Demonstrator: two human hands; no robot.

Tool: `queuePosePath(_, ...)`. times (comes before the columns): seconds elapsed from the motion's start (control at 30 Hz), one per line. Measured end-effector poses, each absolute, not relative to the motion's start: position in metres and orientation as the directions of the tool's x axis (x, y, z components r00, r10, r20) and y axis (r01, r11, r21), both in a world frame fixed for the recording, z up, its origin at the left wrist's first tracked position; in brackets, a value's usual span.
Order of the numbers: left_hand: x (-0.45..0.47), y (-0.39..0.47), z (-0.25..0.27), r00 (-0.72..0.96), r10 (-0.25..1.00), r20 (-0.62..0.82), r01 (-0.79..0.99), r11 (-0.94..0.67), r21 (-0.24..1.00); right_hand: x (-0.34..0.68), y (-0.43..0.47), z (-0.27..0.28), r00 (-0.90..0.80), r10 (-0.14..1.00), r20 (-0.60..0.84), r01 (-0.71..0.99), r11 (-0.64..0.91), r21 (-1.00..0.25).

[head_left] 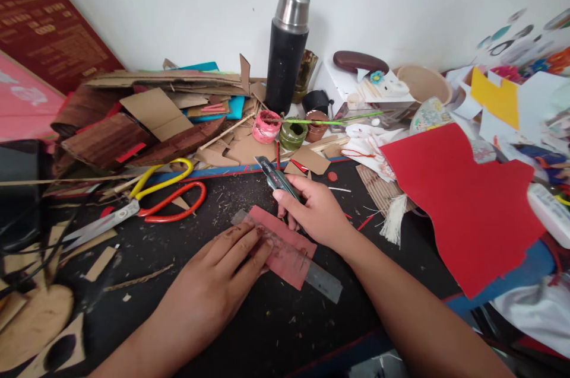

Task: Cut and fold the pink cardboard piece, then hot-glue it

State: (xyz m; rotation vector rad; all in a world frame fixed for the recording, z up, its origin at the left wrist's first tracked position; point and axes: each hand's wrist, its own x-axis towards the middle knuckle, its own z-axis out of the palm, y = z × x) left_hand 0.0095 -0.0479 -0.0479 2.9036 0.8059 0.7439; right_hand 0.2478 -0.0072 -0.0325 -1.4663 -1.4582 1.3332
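The work stands on a black tabletop strewn with small scraps and dust. The left hand lies spread, palm down, its fingertips pressing a narrow, translucent straight ruler; whether the thumb grips an edge cannot be told. Beneath that ruler, at the near centre, lies a dull-red, roughly rectangular flat piece, its far and near edges showing on either side. The right hand is closed around a dark green utility knife, thumb along the body, with the blade end directed far left and clear of the red piece. As to progress, the ruler is laid across the piece and held down; the piece appears to be in one part, and no completed cut along the ruler can be made out, so the cutting is judged undone at this line. Fine marks under the ruler are too indistinct to classify. To the left lie metal scissors with one yellow and one red handle, touched by neither hand. A large bright-red sheet with an irregular outline lies to the right, well apart from both hands.
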Motion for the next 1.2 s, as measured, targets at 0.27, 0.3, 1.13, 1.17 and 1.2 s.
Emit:
queuePosePath(0.27, 0.008, -0.048, -0.050, 0.761, 0.498, 0.416, 0.475, -0.864, 0.167, 0.249, -0.008, -0.034, -0.151, 0.968, -0.201, 0.283, -0.153, -0.947)
queuePosePath(0.3, 0.008, -0.048, -0.050, 0.760, 0.500, 0.414, 0.476, -0.863, 0.169, 0.249, -0.008, -0.034, -0.150, 0.968, -0.202, 0.282, -0.154, -0.947)
queuePosePath(1.13, 0.014, -0.044, -0.055, 0.718, 0.496, 0.489, 0.477, -0.862, 0.174, 0.259, -0.010, -0.007, -0.309, 0.900, -0.308, 0.410, -0.166, -0.897)
queuePosePath(1.17, 0.014, -0.044, -0.056, 0.719, 0.495, 0.488, 0.477, -0.862, 0.171, 0.261, -0.012, -0.002, -0.314, 0.896, -0.314, 0.463, -0.145, -0.875)
queuePosePath(1.2, 0.014, -0.044, -0.057, 0.721, 0.494, 0.486, 0.478, -0.862, 0.168, 0.263, -0.014, 0.003, -0.318, 0.897, -0.308, 0.528, -0.102, -0.843)
